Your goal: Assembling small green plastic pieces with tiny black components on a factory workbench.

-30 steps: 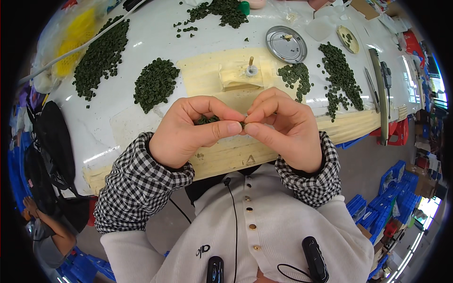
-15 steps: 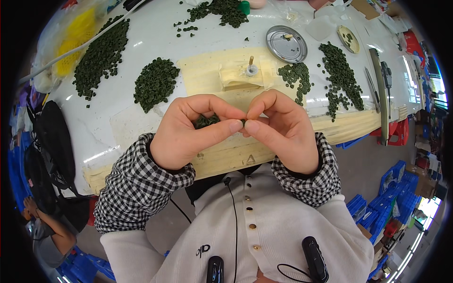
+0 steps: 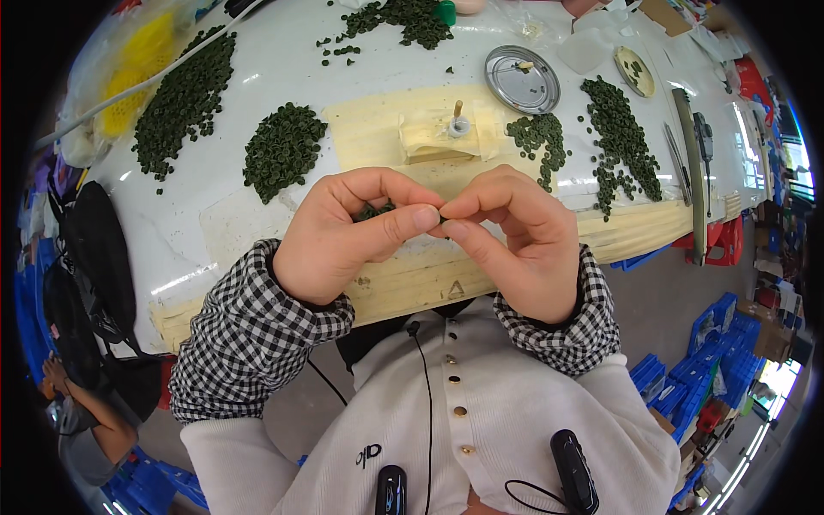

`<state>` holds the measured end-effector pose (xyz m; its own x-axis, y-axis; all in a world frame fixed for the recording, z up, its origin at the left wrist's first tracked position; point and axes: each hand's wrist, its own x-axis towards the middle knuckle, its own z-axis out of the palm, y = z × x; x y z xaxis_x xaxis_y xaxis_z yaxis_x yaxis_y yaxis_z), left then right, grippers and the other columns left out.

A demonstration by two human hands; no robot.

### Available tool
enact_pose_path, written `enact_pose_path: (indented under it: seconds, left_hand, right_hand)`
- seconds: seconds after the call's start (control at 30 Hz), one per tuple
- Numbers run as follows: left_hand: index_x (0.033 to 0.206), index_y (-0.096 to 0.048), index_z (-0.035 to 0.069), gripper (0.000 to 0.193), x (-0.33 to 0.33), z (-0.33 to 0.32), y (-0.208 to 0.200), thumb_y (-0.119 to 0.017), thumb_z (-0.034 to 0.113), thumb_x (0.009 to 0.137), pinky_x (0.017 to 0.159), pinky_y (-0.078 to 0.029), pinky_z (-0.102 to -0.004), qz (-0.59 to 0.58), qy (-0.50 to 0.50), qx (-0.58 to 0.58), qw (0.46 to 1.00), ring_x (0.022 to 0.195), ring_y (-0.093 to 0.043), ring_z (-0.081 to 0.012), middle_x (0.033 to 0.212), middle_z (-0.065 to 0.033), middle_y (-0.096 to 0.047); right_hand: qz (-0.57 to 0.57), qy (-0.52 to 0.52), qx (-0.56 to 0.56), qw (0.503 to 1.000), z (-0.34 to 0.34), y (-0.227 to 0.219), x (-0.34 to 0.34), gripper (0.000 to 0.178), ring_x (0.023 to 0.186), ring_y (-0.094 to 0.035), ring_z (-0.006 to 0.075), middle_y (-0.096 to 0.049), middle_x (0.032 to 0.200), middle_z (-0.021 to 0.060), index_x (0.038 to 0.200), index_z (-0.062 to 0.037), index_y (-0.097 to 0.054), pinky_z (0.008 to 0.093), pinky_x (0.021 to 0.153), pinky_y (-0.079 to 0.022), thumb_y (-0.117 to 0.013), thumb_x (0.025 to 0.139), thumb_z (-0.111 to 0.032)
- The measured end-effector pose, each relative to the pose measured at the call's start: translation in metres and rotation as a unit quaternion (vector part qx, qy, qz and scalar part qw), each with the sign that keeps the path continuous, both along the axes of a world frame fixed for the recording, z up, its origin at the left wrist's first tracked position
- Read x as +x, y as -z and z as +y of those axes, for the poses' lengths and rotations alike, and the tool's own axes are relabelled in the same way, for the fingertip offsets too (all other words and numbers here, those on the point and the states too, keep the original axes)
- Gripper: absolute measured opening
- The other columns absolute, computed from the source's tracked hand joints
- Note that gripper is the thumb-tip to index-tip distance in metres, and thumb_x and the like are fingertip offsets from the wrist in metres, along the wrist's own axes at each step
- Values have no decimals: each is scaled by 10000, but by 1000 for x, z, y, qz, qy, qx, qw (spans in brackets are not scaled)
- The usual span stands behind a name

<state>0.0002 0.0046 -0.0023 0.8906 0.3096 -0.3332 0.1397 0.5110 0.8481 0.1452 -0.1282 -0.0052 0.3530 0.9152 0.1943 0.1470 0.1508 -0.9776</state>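
My left hand point(image 3: 352, 225) and my right hand point(image 3: 515, 232) meet over the table's near edge, thumbs and forefingers pinched together. Between the fingertips is a small dark green part point(image 3: 443, 220), mostly covered by the fingers. Behind my left thumb shows a little heap of dark green parts point(image 3: 374, 210); whether it lies on the table or in the palm I cannot tell. Beyond my hands a block wrapped in cream tape point(image 3: 439, 137) holds a small white cup point(image 3: 459, 127) with a brown peg standing in it.
Piles of small dark green round parts lie at left point(image 3: 283, 153), far left point(image 3: 184, 94), back point(image 3: 412, 21) and right point(image 3: 622, 142). A round metal lid point(image 3: 522, 79) sits behind a smaller scatter point(image 3: 536, 142). Tweezers point(image 3: 676, 159) rest at the right edge. A person's arm point(image 3: 94, 412) shows lower left.
My fingertips have shifted slightly against each other, and my right hand has turned and dropped a little. Both hands keep their pinch around the small part.
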Motion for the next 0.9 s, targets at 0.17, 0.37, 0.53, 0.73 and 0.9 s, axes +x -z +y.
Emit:
enact_pose_path:
  seconds: [0.17, 0.37, 0.53, 0.73, 0.9]
  left_hand:
    - [912, -576, 12, 133, 1, -1, 1, -567, 144, 902, 438, -242, -175, 0, 12, -17, 1000, 480, -318, -11, 776, -65, -639]
    - [909, -576, 14, 149, 1, -2, 3, -553, 161, 913, 436, -246, -169, -4, 8, -25, 1000, 465, -310, -9, 789, -72, -647]
    - [912, -602, 15, 114, 2, -3, -2, -569, 120, 887, 458, -279, -161, -10, -1, 59, 998, 512, -369, 2, 819, -61, -661]
    - [909, -636, -26, 118, 1, -1, -8, -612, 74, 850, 777, -474, -237, -7, 1, 85, 996, 825, -608, -107, 856, -71, -668]
    - [874, -622, 7, 70, 1, -5, -4, -615, 60, 828, 726, -461, -222, -23, -18, 130, 991, 784, -588, -77, 826, -44, -663]
  right_hand:
    - [-93, 10, 33, 995, 3, -2, 3, 111, 738, -600, 168, -595, 820, 81, 881, -3, -623, 260, 675, -488, -633, 776, 31]
    - [-182, 33, 45, 982, 4, -7, 2, 130, 728, -598, 177, -585, 816, 86, 876, -2, -625, 257, 644, -484, -643, 760, 53]
    - [-221, 45, 53, 973, 5, -8, 3, 137, 714, -602, 179, -583, 816, 89, 873, 3, -625, 262, 633, -487, -641, 753, 68]
    - [-33, 14, 25, 999, 3, 0, 0, 112, 782, -631, 165, -593, 853, 89, 902, 23, -617, 254, 709, -510, -598, 795, 51]
    - [68, -8, -7, 998, 2, 1, -1, 119, 829, -638, 153, -598, 903, 95, 944, 51, -594, 254, 756, -514, -564, 831, 32]
